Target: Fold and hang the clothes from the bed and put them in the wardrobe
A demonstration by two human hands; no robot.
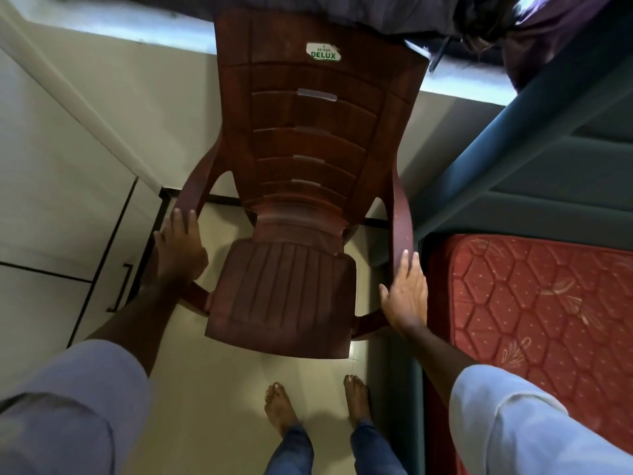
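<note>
Dark clothes (342, 12) drape over the top of the chair (301, 132), hiding its upper rim, and the top edge cuts them off. The left hand (180, 250) covers part of one armrest, and the front legs are hidden under the seat. The bed (548, 303) runs off the right edge; small print on the sticker (323, 52) above "DELUX" is unreadable.

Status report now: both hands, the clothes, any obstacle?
Left hand and right hand each on an armrest of the brown plastic chair. Dark clothes draped over its backrest, not yet folded. Red quilted mattress close on the right.
</note>
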